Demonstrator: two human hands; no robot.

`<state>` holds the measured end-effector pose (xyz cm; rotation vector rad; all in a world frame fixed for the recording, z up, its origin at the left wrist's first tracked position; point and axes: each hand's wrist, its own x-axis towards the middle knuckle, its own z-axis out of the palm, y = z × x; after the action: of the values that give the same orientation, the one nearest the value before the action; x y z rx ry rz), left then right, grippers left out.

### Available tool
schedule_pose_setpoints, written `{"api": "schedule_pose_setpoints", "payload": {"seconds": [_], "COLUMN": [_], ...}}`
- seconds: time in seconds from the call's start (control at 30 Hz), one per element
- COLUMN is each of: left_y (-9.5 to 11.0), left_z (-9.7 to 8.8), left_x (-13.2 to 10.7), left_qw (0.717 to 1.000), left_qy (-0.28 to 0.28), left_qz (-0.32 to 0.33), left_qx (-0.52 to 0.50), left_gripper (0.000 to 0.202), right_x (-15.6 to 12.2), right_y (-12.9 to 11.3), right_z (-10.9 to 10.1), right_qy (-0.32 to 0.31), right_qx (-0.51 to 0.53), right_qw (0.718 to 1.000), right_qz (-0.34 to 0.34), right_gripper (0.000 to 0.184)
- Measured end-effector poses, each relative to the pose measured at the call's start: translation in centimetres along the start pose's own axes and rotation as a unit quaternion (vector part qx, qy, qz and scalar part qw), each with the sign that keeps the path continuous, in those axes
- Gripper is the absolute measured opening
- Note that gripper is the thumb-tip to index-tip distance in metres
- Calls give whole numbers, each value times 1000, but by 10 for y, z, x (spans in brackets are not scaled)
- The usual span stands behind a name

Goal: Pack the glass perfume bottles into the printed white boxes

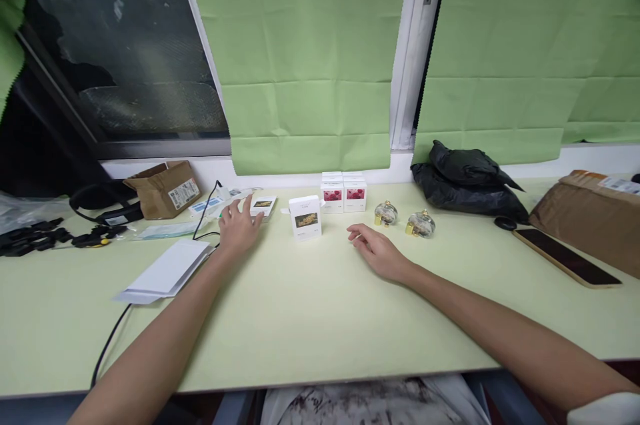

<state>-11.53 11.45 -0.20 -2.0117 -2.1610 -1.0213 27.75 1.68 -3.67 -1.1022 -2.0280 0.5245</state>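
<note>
My left hand (240,226) is held over the left part of the table, fingers apart and nothing in them. Just beside its fingertips lies a flat white carton (263,206) with a yellow picture. In the middle stands a white box (306,219) with a yellow flower picture, its top flap open to the left. My right hand (376,251) is to the right of that box, fingers loosely bent and holding nothing. Behind it are small white boxes with pink pictures (344,194). Two round glass bottles with gold parts, one near (424,224) and one farther (387,213), stand to the right.
An open cardboard box (164,190), black cables (90,235) and a stack of white folded paper (167,270) are at the left. On the right are a black plastic bag (467,183), a phone (565,257) and a brown carton (587,218). Green curtains hang behind the table.
</note>
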Motion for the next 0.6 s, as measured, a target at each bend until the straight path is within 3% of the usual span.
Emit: {"api": "schedule_pose_setpoints", "payload": {"seconds": [0.13, 0.27, 0.6], "left_y": [-15, -18, -12], "left_z": [15, 21, 19], "left_x": [-2, 0, 3], "left_qw": [989, 981, 984], "left_qy": [-50, -85, -42], "left_qz": [-49, -58, -55], "left_qx": [130, 166, 163], "left_gripper": [92, 84, 72], "right_x": [-1, -1, 0], "right_y": [0, -1, -1], "right_z": [-1, -1, -2], "right_qy": [-8, -26, -39], "right_qx": [-10, -15, -24], "right_qw": [1000, 1000, 998], "right_qz": [-6, -8, -35], "right_gripper": [32, 32, 29]}}
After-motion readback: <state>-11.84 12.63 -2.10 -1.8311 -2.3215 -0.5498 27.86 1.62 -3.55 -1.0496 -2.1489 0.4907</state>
